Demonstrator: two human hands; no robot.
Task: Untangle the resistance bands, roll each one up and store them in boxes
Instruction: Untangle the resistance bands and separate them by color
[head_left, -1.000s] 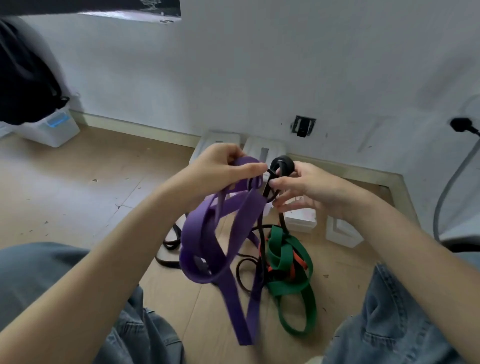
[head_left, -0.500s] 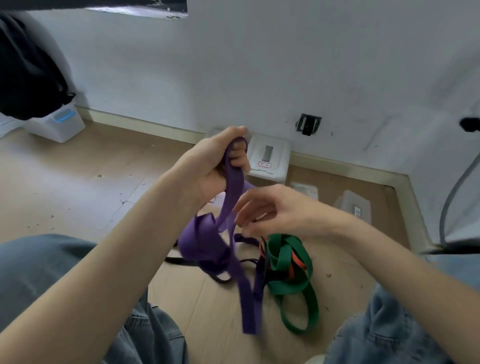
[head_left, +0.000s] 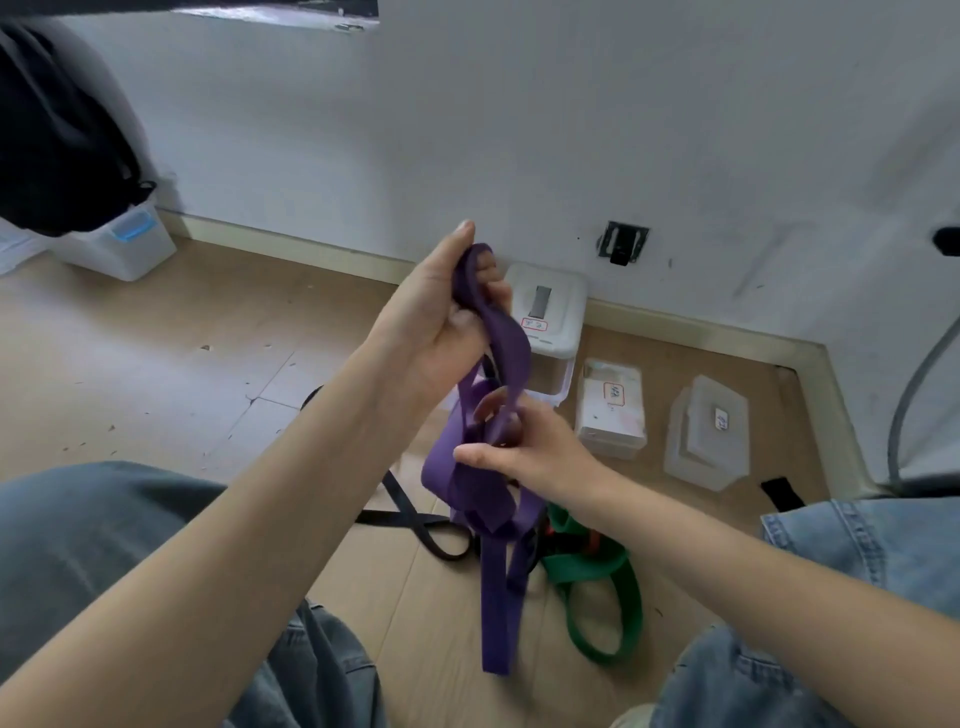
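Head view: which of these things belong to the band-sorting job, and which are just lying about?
Belonging to the job:
- purple band, held in the left hand and right hand
- green band on the floor
- black band on the floor
- three lidded plastic boxes by the wall

Just lying about:
- dark bag
- large storage bin
- wall socket
- grey hose
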